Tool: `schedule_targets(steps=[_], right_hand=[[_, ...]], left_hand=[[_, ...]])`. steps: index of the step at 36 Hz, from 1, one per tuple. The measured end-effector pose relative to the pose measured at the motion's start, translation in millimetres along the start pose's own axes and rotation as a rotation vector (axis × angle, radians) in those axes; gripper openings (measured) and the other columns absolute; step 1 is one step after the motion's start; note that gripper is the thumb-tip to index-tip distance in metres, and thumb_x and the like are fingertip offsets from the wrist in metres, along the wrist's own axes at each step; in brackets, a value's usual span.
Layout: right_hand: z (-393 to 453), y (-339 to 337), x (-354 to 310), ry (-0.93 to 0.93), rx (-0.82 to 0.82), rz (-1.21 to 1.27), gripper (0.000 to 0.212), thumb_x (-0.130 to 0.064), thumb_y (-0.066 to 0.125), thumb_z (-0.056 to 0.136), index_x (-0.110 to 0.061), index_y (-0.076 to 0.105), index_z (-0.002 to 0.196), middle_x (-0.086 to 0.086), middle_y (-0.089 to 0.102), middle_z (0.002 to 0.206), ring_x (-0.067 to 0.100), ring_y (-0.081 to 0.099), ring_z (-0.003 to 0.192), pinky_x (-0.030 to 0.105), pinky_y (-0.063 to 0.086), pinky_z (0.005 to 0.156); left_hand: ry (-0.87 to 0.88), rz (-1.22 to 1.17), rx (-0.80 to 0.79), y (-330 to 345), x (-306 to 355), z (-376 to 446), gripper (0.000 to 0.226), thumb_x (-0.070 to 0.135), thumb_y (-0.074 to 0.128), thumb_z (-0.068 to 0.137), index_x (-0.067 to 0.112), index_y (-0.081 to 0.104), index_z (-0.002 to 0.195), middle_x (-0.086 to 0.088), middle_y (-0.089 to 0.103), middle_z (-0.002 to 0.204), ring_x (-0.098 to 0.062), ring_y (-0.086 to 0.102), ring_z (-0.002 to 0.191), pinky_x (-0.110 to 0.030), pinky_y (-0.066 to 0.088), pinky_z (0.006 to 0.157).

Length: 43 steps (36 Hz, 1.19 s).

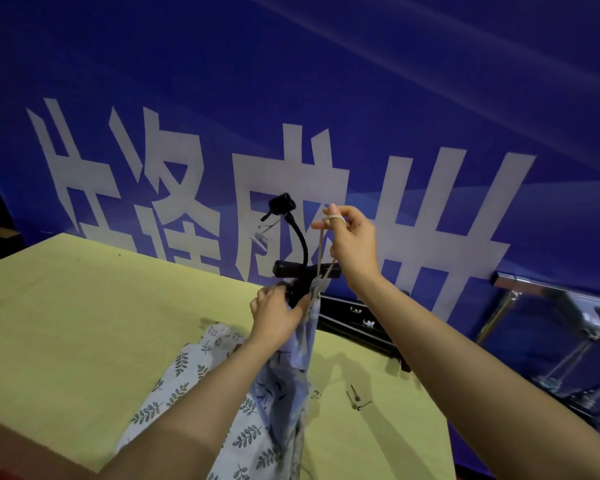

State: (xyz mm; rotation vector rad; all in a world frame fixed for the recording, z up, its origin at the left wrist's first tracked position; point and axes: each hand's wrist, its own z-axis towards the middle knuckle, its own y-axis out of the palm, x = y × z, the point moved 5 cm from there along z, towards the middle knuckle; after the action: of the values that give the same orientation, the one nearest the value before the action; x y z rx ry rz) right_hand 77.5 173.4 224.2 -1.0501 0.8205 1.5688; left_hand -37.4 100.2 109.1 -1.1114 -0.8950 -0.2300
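Two hands work one leaf-print cloth (187, 372), which rises off the yellow table (66, 323). The left hand (278, 317) curls tight round its gathered top, likely anchoring it against the pull. From there a tan cord (321, 251) runs up to the right hand (352, 239), looped over a finger and pinched, apparently to draw the opening closed. Small metal pins (356, 398) lie farther right.
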Motion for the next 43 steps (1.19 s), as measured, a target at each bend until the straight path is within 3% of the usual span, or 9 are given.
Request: schedule_targets(steps=[9, 15, 17, 21, 26, 30, 36, 40, 43], right_hand=[[-1.6, 1.1, -18.7, -0.015, -0.024, -0.005, 0.031, -0.033, 0.048, 0.098, -0.007, 0.057, 0.084, 0.009, 0.074, 0.089, 0.001, 0.045, 0.037, 0.011, 0.035, 0.043], [-1.6, 4.7, -23.1, -0.036, -0.053, -0.014, 0.031, -0.034, 0.048, 0.098, -0.018, 0.062, 0.076, 0.007, 0.075, 0.088, 0.0, 0.046, 0.041, 0.017, 0.036, 0.052], [-1.7, 3.6, -24.3, -0.05, -0.041, -0.019, 0.032, -0.032, 0.047, 0.099, -0.018, 0.064, 0.077, 0.007, 0.075, 0.088, -0.001, 0.047, 0.042, 0.017, 0.036, 0.054], [-1.1, -2.2, -28.1, -0.056, 0.019, -0.036, 0.034, -0.026, 0.042, 0.101, -0.006, 0.066, 0.088, 0.008, 0.074, 0.087, -0.004, 0.049, 0.044, 0.019, 0.036, 0.057], [3.6, -3.8, -40.0, -0.101, 0.054, -0.036, 0.031, -0.022, 0.045, 0.1, -0.007, 0.065, 0.081, 0.005, 0.068, 0.072, 0.004, 0.06, 0.065, 0.021, 0.047, 0.073], [11.0, -5.0, -54.8, -0.153, 0.084, -0.01, 0.034, -0.023, 0.048, 0.099, -0.01, 0.065, 0.072, 0.008, 0.067, 0.069, 0.014, 0.062, 0.069, 0.002, 0.044, 0.069], [14.9, -7.5, -84.1, -0.23, 0.115, -0.047, 0.034, -0.024, 0.049, 0.099, -0.003, 0.07, 0.083, 0.006, 0.072, 0.075, 0.024, 0.059, 0.064, 0.007, 0.045, 0.064], [15.3, -16.4, -99.2, -0.246, 0.158, -0.036, 0.033, -0.023, 0.048, 0.099, -0.005, 0.071, 0.084, 0.002, 0.072, 0.077, -0.002, 0.049, 0.048, 0.019, 0.048, 0.064], [13.7, -26.5, -103.8, -0.236, 0.183, -0.029, 0.033, -0.023, 0.048, 0.099, -0.002, 0.071, 0.088, 0.004, 0.072, 0.079, -0.005, 0.052, 0.048, 0.022, 0.044, 0.063]], left_hand=[[-0.049, -0.51, -0.055, -4.0, -1.5, 4.0, 0.067, 0.022, 0.065, 0.081, 0.028, 0.027, 0.136, -0.004, 0.058, 0.12, -0.029, 0.056, 0.117, -0.048, 0.048, 0.098], [0.131, -0.628, -0.021, -17.9, 16.8, 4.0, 0.038, 0.017, 0.06, 0.091, 0.026, 0.042, 0.124, 0.004, 0.057, 0.115, -0.008, 0.057, 0.108, -0.007, 0.046, 0.081], [0.107, -0.609, 0.019, -21.8, 21.3, 6.1, 0.02, 0.017, 0.057, 0.093, 0.021, 0.051, 0.112, 0.005, 0.061, 0.107, -0.013, 0.059, 0.106, -0.008, 0.047, 0.077], [0.166, -0.3, 0.168, -32.0, 35.2, 6.1, 0.013, 0.011, 0.056, 0.093, 0.011, 0.06, 0.105, -0.001, 0.057, 0.11, -0.022, 0.058, 0.107, -0.024, 0.046, 0.085], [0.314, 0.195, 0.115, -32.1, 55.3, 4.5, 0.045, 0.011, 0.048, 0.094, 0.019, 0.043, 0.138, -0.007, 0.051, 0.133, -0.027, 0.038, 0.128, -0.036, 0.033, 0.105], [0.344, 0.487, 0.09, -34.3, 64.2, 10.2, 0.041, 0.027, 0.044, 0.096, 0.02, 0.044, 0.137, -0.004, 0.044, 0.143, -0.025, 0.033, 0.134, -0.033, 0.025, 0.109], [0.36, 0.547, 0.065, -44.0, 79.4, 17.8, 0.041, 0.028, 0.035, 0.099, 0.027, 0.038, 0.139, -0.003, 0.043, 0.139, -0.027, 0.036, 0.127, -0.035, 0.026, 0.104], [0.394, 0.524, -0.004, -41.4, 92.9, 13.6, 0.038, 0.037, 0.028, 0.1, 0.027, 0.041, 0.133, -0.002, 0.044, 0.138, -0.029, 0.032, 0.132, -0.045, 0.016, 0.114], [0.495, 0.576, 0.059, -39.1, 112.2, 5.5, 0.041, 0.045, 0.022, 0.098, 0.021, 0.05, 0.118, -0.003, 0.053, 0.121, -0.026, 0.039, 0.115, -0.043, 0.029, 0.1]])
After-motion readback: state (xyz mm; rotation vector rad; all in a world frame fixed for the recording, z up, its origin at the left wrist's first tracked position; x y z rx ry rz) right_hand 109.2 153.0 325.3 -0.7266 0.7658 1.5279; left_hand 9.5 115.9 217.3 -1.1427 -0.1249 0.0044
